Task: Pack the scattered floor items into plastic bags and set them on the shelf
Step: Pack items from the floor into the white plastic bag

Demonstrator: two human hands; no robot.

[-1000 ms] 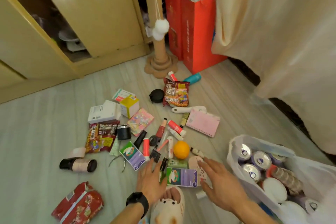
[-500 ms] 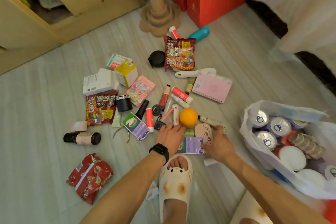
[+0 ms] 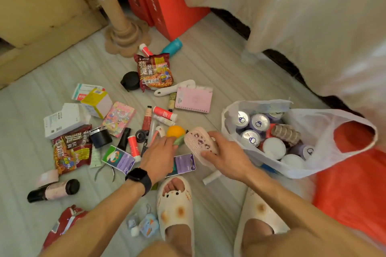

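Several small items lie scattered on the pale floor: noodle packets (image 3: 155,71), boxes (image 3: 66,119), tubes (image 3: 165,113), a pink notebook (image 3: 193,99) and an orange (image 3: 175,130). My right hand (image 3: 226,157) grips a pale pink oval case (image 3: 198,144) with small prints, lifted just left of the white plastic bag (image 3: 309,165), which stands open with cans and tubs inside. My left hand (image 3: 159,157), a black watch on its wrist, pinches a small green item (image 3: 179,141) beside the orange. A purple and green card (image 3: 184,164) lies under my hands.
A cardboard scratching post (image 3: 122,27) and red gift bags (image 3: 160,0) stand at the back, a yellow cabinet (image 3: 41,6) at the left, a cream curtain (image 3: 313,16) at the right. An orange-red bag (image 3: 355,204) lies at the right. My slippered feet (image 3: 175,204) are near the items.
My right hand has lifted the pink case off the floor and turned toward the bag. My left hand has taken hold of the small green item by the orange. The camera tilted down.
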